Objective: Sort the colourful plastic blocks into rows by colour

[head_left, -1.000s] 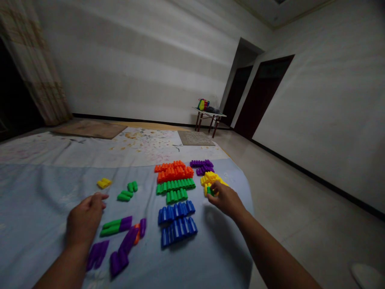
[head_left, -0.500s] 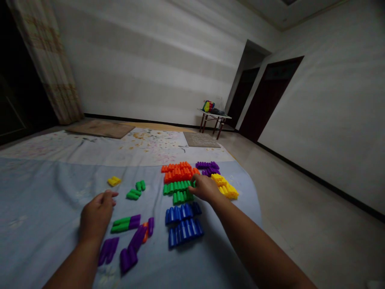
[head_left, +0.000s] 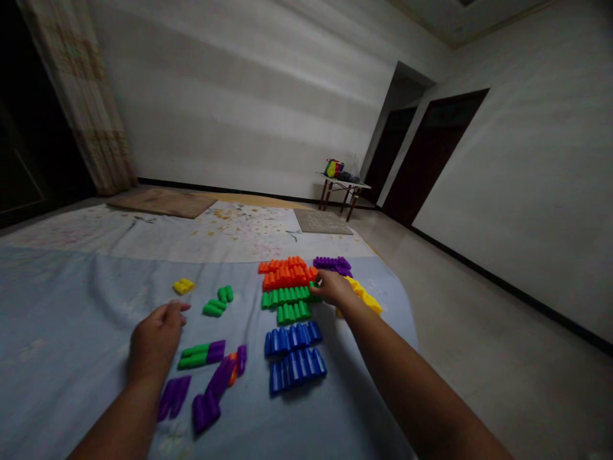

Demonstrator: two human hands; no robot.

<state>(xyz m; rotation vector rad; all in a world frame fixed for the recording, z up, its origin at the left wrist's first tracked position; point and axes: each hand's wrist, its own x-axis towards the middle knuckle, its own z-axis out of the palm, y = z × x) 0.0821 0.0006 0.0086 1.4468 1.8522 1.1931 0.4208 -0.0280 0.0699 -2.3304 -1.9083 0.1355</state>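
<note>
Head view: two rows of glossy blue plastic tubes (head_left: 295, 355) lie on the pale blue cloth (head_left: 90, 306). Beyond their right end, your right hand (head_left: 335, 289) pinches a small green plastic piece (head_left: 314, 287) between thumb and fingers. Left of the blue rows, your left hand (head_left: 156, 335) is half-curled; cannot tell whether it grips anything. Ribbed green plastic rows (head_left: 286, 298) sit just beyond the blue rows.

"What's hidden?"
"The right hand (head_left: 330, 287), at five o'clock, part-covers a green piece (head_left: 313, 285) and the yellow pieces (head_left: 366, 294)."
"Cut off?"
"The curtain (head_left: 90, 96), ten o'clock, up top."
"Unclear?"
"The dark bundle (head_left: 348, 177), one o'clock: too small."
</note>
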